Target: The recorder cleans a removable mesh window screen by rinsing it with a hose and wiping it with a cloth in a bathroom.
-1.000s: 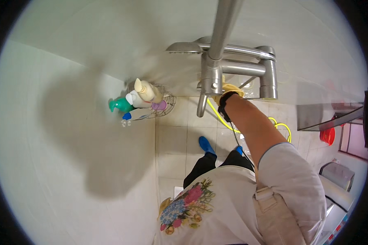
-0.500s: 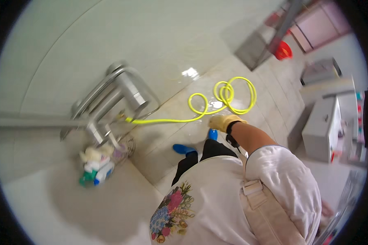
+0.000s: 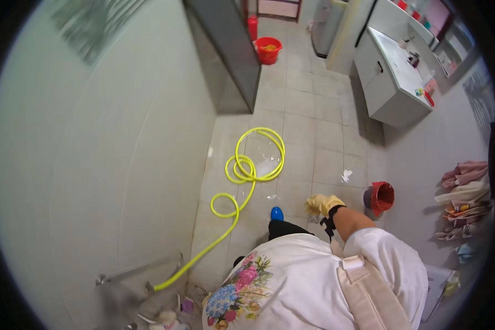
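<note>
My right hand (image 3: 324, 205), in a yellow rubber glove, hangs in front of my body over the floor. Its fingers look loosely apart, and no object shows in them. A black band (image 3: 333, 211) circles that wrist. Left of the hand, a bright yellow hose (image 3: 283, 151) lies in loops on the wet tiles. It runs back toward the wall fixture at lower left. One of my feet wears a blue shoe (image 3: 276, 214), near the hose and hand. My left hand is out of sight.
A dark bin with a red liner (image 3: 380, 197) stands to the right, below hanging cloths (image 3: 463, 201). Farther off are a red bucket (image 3: 268, 50), a grey door panel (image 3: 231, 52) and a white sink cabinet (image 3: 393, 77). A white scrap (image 3: 346, 176) lies on the floor.
My view has turned away from the tap toward the far doorway, and the bin and cloths have come into sight. My gloved right hand still hangs before me.
</note>
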A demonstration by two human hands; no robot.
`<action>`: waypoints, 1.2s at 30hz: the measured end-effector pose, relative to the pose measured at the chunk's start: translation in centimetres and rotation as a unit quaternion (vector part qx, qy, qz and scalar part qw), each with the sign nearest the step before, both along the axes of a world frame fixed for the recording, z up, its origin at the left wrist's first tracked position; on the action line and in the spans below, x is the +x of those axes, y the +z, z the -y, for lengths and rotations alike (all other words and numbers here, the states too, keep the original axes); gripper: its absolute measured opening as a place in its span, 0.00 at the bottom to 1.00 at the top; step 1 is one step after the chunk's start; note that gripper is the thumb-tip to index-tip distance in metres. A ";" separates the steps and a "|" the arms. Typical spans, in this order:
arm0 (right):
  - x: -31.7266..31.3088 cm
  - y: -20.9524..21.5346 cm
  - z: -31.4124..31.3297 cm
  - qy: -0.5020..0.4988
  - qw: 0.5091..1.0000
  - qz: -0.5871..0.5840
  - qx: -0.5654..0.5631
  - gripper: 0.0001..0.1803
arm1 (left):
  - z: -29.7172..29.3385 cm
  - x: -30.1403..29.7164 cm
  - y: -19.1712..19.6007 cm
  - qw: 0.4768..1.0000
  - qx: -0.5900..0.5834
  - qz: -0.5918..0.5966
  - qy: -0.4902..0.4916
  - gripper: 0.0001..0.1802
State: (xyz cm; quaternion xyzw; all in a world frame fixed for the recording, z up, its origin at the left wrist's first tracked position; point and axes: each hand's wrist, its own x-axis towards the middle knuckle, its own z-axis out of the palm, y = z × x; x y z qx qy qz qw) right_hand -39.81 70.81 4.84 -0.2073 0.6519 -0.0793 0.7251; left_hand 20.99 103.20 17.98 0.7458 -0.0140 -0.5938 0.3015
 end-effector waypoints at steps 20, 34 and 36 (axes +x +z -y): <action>-15.6 18.2 28.8 -0.250 0.951 -0.038 -0.176 0.13 | 61.1 -11.0 13.4 0.955 -0.234 0.171 -0.057 0.35; -31.5 14.4 28.9 -0.350 0.923 -0.160 0.016 0.17 | 107.8 -15.8 27.7 0.869 -0.406 0.281 -0.030 0.53; -34.6 13.2 29.8 -0.354 0.926 -0.117 0.056 0.17 | 111.1 -14.6 26.6 0.876 -0.406 0.262 -0.016 0.55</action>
